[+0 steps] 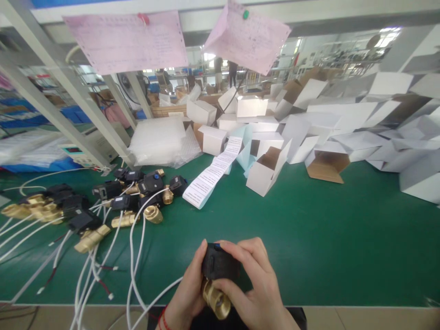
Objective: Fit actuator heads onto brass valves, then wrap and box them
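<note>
Near the front edge of the green table I hold a motorized ball valve (220,266), a black actuator box on top of a brass valve body. My left hand (190,286) wraps round its left side, thumb up along the black box. My right hand (256,279) grips it from the right, index finger on the top near a blue spot and thumb against the brass body. The open brass end points down toward me. A white cable (161,293) runs leftward from beside my left hand. The palm-side fingers of my left hand are hidden.
More brass valves with black actuators (151,183) and white cables lie at left. A strip of printed labels (213,172) curls over the green table (326,238). Open white boxes (264,172) pile up at back right. Foam sheets (158,140) stand by a metal frame (72,98).
</note>
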`<state>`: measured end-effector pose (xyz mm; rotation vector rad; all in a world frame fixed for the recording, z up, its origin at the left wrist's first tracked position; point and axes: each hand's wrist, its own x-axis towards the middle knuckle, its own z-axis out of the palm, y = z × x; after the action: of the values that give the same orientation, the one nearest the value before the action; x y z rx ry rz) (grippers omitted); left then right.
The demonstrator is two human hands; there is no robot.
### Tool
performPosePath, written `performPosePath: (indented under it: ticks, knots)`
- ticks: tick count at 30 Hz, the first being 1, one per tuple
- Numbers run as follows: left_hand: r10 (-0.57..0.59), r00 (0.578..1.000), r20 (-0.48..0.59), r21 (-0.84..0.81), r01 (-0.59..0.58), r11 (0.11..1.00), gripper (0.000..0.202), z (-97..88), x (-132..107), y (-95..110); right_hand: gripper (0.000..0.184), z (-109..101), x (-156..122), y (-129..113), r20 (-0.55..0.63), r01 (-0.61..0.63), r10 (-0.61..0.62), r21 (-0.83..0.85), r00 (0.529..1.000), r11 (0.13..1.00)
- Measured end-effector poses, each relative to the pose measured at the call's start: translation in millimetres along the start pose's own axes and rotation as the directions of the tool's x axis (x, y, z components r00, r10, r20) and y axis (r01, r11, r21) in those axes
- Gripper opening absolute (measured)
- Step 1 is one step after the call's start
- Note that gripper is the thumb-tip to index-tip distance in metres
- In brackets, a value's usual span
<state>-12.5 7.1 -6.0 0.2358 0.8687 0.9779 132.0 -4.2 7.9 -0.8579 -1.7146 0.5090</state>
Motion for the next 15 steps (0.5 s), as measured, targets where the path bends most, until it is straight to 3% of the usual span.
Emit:
performPosePath:
  ticks: [5,10,15]
  knots:
    - [0.093,0.995,-0.046,0.016,-0.092,0.996,0.068,5.0,-1,0,0.046,-2,-3,7,-0.016,-0.046,0.046,0.009,0.999,0.999]
    - [0.187,0.979,-0.083,0.148,-0.173,0.974,0.075,8.4,-2,-2,0.044,-2,-14,19,-0.098,-0.248,0.271,0.202,0.958,0.948]
    - [0.368,0.924,-0.107,0.394,-0.301,0.868,0.069,6.8,-4,-4,0.050,14,-40,25,0.109,-0.554,0.604,0.550,0.789,0.625]
